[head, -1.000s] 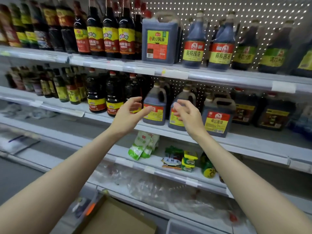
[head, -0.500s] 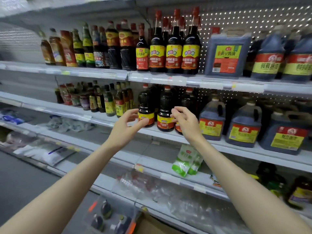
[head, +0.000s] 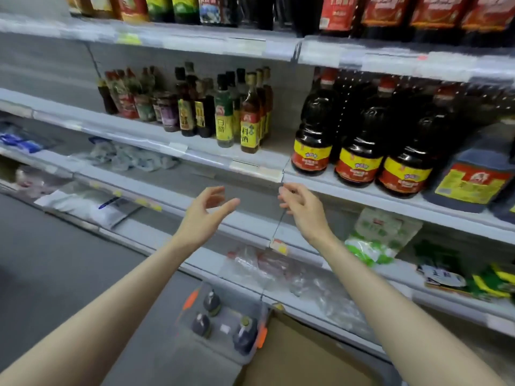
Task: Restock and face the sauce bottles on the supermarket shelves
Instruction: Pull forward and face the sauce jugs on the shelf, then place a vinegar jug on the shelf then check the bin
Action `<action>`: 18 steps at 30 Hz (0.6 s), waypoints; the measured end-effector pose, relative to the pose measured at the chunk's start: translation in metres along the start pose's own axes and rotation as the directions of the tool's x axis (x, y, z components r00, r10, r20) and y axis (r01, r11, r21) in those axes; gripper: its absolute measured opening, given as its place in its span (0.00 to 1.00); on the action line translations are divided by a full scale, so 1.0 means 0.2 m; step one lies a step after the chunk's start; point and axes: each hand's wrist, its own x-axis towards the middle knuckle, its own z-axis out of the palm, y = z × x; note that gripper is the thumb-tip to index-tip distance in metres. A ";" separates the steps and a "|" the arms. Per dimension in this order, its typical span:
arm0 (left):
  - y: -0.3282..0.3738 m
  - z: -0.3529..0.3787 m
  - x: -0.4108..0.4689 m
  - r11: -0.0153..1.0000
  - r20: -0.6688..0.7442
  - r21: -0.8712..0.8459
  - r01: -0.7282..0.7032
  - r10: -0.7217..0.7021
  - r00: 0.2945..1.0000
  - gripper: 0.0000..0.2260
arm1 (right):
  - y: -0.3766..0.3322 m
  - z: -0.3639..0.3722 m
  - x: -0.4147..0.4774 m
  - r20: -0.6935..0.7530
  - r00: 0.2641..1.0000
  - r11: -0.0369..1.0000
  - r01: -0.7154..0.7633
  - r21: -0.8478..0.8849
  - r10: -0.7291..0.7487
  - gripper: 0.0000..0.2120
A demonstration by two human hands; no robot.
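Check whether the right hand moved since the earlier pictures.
Yes. The right hand has gone left and down, from the dark bottles to the shelf edge.

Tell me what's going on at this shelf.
A person faces the sauce shelves with both arms out. The left hand and right hand hover empty and loosely curled, just below the shelf holding small bottles and large dark bottles. A clear bin on the floor holds three spare bottles, beside a cardboard box.
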 end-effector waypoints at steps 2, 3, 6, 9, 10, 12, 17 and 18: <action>-0.20 -0.01 0.12 0.998 0.039 0.003 0.058 -0.058 0.998 0.29 | 0.17 0.14 0.11 0.005 0.999 0.999 -0.052 0.004 0.052 0.13; -0.30 -0.01 0.18 0.996 0.049 0.004 0.091 -0.091 0.995 0.33 | 0.28 0.22 0.17 0.013 0.996 0.996 -0.087 0.007 0.087 0.13; -0.64 0.03 0.39 0.980 0.072 0.020 0.198 -0.199 0.977 0.37 | 0.61 0.43 0.33 0.020 0.980 0.980 -0.198 0.026 0.197 0.13; -1.01 0.09 0.56 0.937 0.140 0.022 0.349 -0.348 0.927 0.36 | 0.96 0.62 0.42 0.011 0.942 0.941 -0.336 0.032 0.336 0.11; -1.13 0.11 0.60 0.919 0.171 0.031 0.393 -0.392 0.904 0.32 | 1.07 0.68 0.43 0.018 0.923 0.922 -0.385 0.028 0.385 0.10; -1.37 0.16 0.66 0.883 0.227 0.071 0.464 -0.467 0.855 0.24 | 1.28 0.78 0.43 0.033 0.882 0.882 -0.471 -0.001 0.471 0.07; -1.95 0.29 0.69 0.815 0.291 0.167 0.554 -0.578 0.762 0.16 | 1.82 1.00 0.38 -0.026 0.786 0.785 -0.618 -0.029 0.618 0.06; -2.06 0.32 0.68 0.799 0.304 0.179 0.574 -0.600 0.740 0.13 | 1.93 1.05 0.36 -0.048 0.763 0.763 -0.646 -0.016 0.645 0.05</action>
